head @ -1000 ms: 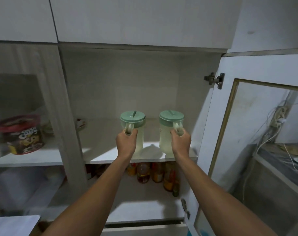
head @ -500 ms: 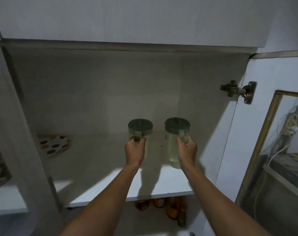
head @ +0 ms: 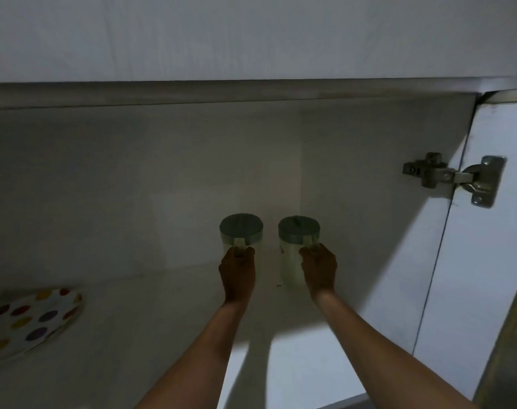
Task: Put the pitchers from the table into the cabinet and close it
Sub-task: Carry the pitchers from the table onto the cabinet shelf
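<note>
Two pale pitchers with green lids stand side by side deep inside the open cabinet, near its back wall. My left hand is closed around the handle of the left pitcher. My right hand grips the handle of the right pitcher. Both pitchers are upright; whether their bases rest on the shelf is hidden by my hands. The cabinet door stands open at the right.
A plate with coloured dots lies on the shelf at the far left. A metal hinge joins the open door to the cabinet's right wall. The cabinet interior is dim, and a white panel spans above it.
Both hands have carried the pitchers from the shelf's front edge deeper into the cabinet, toward the back wall. The view has moved closer in.
</note>
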